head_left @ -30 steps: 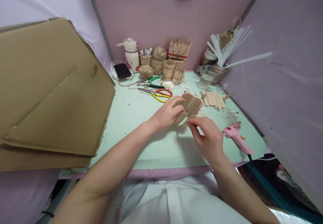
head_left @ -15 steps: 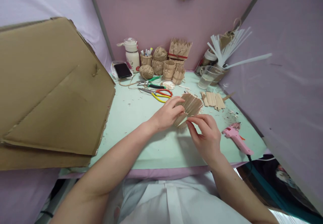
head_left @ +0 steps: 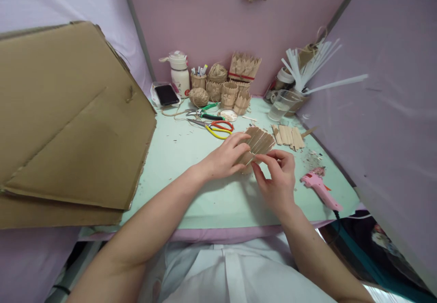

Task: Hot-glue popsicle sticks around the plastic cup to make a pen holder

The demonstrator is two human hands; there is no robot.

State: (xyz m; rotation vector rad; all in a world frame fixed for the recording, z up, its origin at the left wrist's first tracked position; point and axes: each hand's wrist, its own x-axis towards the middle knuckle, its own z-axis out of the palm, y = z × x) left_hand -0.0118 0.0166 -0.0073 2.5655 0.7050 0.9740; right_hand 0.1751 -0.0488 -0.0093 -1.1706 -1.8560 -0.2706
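Observation:
A panel of craft sticks (head_left: 260,142) laid side by side is on the table between my hands. My left hand (head_left: 228,156) grips its left side, fingers over the top of the sticks and thumb at the near edge. At the near right corner, my right hand (head_left: 277,175) has thumb and forefinger pinched together on an end of a craft stick, partly hidden by the fingers. A smaller row of craft sticks (head_left: 288,137) lies to the right. Beyond my left hand rest scissors (head_left: 218,128) with red and yellow handles.
A pink glue gun (head_left: 321,188) lies at the right, near crumbs. Pliers (head_left: 208,114), twine balls (head_left: 198,97), stick cups (head_left: 229,94), a phone (head_left: 166,95) and a bottle (head_left: 179,75) stand behind. Large cardboard (head_left: 75,121) fills the left; glue sticks (head_left: 302,68) rise back right.
My right hand has shifted slightly up and left. The gap between the near sticks of the panel has closed. My left hand stays on the panel.

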